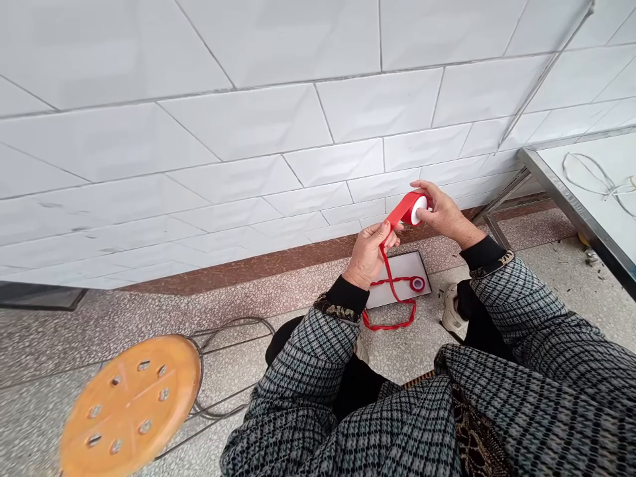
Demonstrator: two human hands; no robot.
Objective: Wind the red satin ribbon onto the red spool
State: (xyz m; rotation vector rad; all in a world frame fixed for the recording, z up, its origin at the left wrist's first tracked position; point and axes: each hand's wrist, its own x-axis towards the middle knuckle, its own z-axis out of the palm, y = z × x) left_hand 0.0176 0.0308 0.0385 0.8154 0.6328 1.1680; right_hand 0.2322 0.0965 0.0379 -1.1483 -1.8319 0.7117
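A roll of red ribbon (413, 209) with a white core is gripped in my right hand (440, 211), thumb at the core and fingers over the far side. My left hand (370, 252) pinches the flat strip that comes off the roll. Below my left hand the ribbon (389, 271) hangs down narrow and twisted, and loops on the floor. Under it lies a shallow white tray or box lid (382, 296) with a dark edge. A small red roll (417, 283) with a pale centre rests on its right side, joined to a strand of ribbon.
A tiled white wall (298, 132) rises in front. An orange round stool (132, 404) with metal legs stands at lower left. On the right is a metal-edged table (586, 212) with a white cable (603, 182) on top. My shoe (453, 310) is beside the tray.
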